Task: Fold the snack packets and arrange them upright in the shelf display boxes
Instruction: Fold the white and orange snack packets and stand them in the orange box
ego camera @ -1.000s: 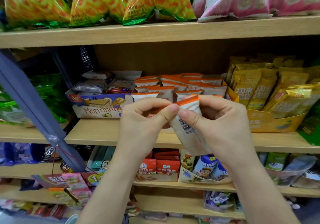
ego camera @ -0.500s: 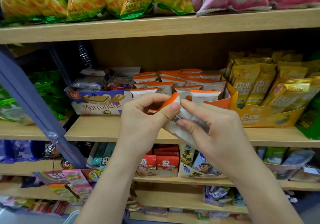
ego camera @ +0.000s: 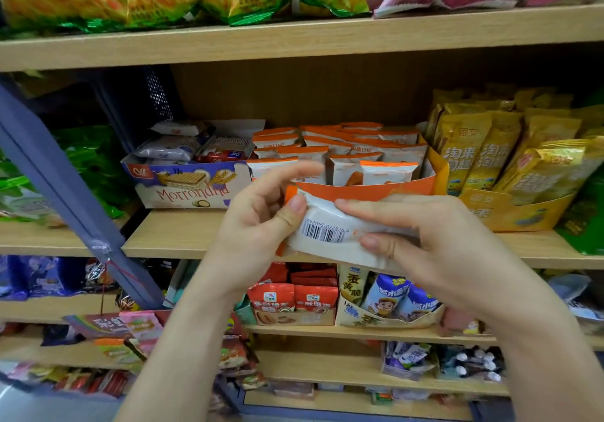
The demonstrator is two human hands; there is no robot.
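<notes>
Wooden shelf (ego camera: 183, 238) ran across before us, carrying the orange display box (ego camera: 376, 189) with upright packets (ego camera: 389, 173) inside. In front of that box we held a white snack packet (ego camera: 330, 238) sideways, barcode towards us. Our left grip (ego camera: 258, 225) pinched its orange end; our right grip (ego camera: 434, 245) clamped the other end between thumb and fingers.

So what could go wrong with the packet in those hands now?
The white plastic snack packet with orange ends lies sideways, barcode up, pinched by the left hand and right hand; it might go in backwards or tilted. The orange cardboard display box already looks full, so squeezing it in could topple the front upright packets.
</notes>
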